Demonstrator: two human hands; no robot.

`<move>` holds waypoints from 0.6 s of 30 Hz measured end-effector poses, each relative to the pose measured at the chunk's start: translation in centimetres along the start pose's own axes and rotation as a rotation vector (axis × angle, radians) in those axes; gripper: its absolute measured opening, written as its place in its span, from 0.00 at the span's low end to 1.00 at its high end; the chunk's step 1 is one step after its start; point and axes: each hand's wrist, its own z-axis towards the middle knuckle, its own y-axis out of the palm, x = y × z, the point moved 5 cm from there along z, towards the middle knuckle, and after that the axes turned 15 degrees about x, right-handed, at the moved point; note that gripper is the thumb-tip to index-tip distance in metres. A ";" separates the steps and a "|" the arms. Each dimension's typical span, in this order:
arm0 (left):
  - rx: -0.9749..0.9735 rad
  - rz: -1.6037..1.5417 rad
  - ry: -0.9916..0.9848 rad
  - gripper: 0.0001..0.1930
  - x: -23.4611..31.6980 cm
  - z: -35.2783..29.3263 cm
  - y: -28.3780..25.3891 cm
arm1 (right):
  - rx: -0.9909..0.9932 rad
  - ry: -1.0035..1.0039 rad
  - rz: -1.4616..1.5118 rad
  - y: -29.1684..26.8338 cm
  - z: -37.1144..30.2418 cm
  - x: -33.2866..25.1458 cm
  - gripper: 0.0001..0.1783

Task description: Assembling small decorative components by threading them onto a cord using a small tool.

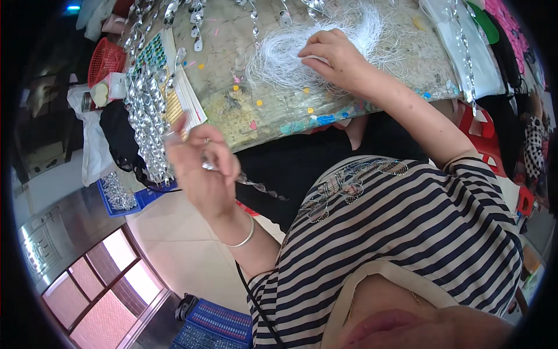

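My left hand (204,166), a little blurred, is raised off the near left edge of the table. Its fingers curl round a shiny silver twisted strip (261,187), whose tail hangs out past the wrist side. Over the table, my right hand (343,63) is at a loose heap of thin white string (278,55). Its thumb and fingertips come together in a pinch on the string; the exact strand is too fine to make out. Many silver spiral strips (148,119) hang in a bunch over the table's left edge, beside my left hand.
A stack of cards or sheets (189,96) lies near the left edge, with a red basket (106,61) beyond. More silver strips (254,17) lie along the far side. Clear plastic bags (465,52) cover the right end. A blue tray (122,195) of small silver pieces sits lower left.
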 end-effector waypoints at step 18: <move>-0.290 0.419 -0.336 0.17 -11.7 -4.5 -1.3 | -0.049 0.292 0.105 -3.2 2.8 2.6 0.09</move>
